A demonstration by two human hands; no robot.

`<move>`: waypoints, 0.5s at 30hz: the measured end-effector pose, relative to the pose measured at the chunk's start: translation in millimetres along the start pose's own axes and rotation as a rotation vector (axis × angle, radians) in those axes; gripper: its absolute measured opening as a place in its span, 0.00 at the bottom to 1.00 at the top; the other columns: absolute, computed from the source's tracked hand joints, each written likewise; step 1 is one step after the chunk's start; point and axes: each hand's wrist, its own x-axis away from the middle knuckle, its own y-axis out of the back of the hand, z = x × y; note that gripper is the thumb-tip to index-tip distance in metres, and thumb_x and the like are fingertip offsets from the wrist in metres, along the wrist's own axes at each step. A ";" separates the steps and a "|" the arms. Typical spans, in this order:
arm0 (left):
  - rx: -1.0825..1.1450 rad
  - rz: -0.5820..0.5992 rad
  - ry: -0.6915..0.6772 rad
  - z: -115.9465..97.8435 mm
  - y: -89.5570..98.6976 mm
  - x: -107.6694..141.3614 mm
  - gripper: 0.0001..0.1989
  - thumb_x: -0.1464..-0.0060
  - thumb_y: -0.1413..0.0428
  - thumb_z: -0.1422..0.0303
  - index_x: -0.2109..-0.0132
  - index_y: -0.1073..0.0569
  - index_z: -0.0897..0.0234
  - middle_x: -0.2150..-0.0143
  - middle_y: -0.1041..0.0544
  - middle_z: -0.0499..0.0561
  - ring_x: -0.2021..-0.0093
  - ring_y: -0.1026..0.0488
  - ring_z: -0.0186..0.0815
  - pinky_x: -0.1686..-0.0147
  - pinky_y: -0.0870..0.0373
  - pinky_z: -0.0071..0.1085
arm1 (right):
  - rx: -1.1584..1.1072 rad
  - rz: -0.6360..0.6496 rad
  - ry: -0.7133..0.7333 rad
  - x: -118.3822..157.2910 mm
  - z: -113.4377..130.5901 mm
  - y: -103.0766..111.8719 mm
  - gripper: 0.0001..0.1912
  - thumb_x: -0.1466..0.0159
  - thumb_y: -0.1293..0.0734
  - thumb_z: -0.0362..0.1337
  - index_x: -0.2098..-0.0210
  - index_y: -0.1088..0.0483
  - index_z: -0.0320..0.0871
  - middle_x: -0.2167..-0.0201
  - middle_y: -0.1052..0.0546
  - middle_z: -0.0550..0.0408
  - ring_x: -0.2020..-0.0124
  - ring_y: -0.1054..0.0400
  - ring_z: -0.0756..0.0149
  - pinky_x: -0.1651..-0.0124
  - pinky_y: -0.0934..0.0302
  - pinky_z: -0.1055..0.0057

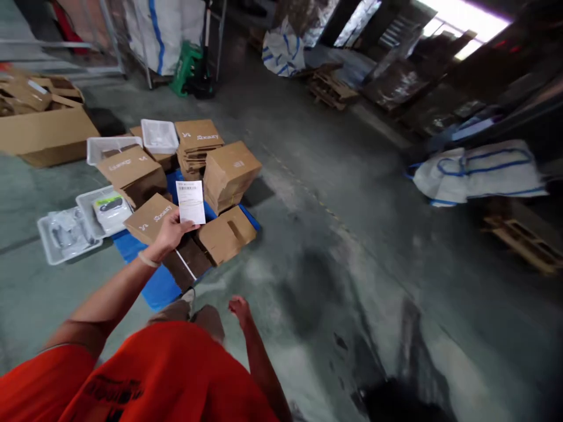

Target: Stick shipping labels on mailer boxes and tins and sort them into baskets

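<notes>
In the head view, the left hand (171, 231) grips a slip (191, 204) by its lower left part, thumb on the near face, so that the printed side with a barcode faces up. The slip is held above the stacks of cartons, in front of the person. The right hand (238, 308) hangs low, well apart from the slip, with its fingers curled; it is blurred, so I cannot tell whether it is fully closed, and nothing shows in it.

Below the slip, several carton stacks (233, 173) stand or lean around a blue base (153, 291). Left of them, one tray (82, 202) carries a wrapped packet (109, 209), and another just beside it (44, 234) carries bagged items (73, 228).

As a judgement, the slip's hold is the weak point: pinched near one end, it could bend or drop if the thumb eases, and might then slide between stacks. A thumb shifted over the print could hide part of it. The stacks look loosely squared, so a knock from the forearm could fan them out. A shoe (188, 296) is close to the dark stack (180, 272) at the base's edge; a careless step could catch it or shift the cartons.
</notes>
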 end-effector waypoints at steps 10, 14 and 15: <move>0.051 -0.148 0.045 15.7 -14.8 -36.4 0.25 0.72 0.22 0.69 0.61 0.15 0.61 0.63 0.12 0.52 0.65 0.17 0.43 0.59 0.15 0.41 | -0.065 0.176 -0.050 -87.4 64.7 -8.0 0.25 0.53 0.18 0.53 0.69 0.31 0.48 0.77 0.27 0.58 0.74 0.29 0.63 0.66 0.33 0.64; -0.081 -0.242 0.102 48.8 -16.8 -58.1 0.26 0.66 0.23 0.55 0.60 0.17 0.63 0.60 0.13 0.56 0.62 0.16 0.45 0.55 0.15 0.43 | -0.109 0.188 -0.056 -114.0 68.9 -6.6 0.23 0.50 0.19 0.52 0.73 0.33 0.48 0.79 0.27 0.58 0.73 0.31 0.63 0.67 0.34 0.65; -0.139 -0.267 0.126 62.6 -17.2 -64.5 0.27 0.64 0.25 0.51 0.60 0.18 0.63 0.60 0.13 0.57 0.61 0.16 0.45 0.53 0.15 0.44 | -0.126 0.175 -0.047 -123.2 67.4 -7.3 0.23 0.49 0.19 0.52 0.74 0.33 0.48 0.79 0.28 0.58 0.73 0.32 0.64 0.67 0.34 0.66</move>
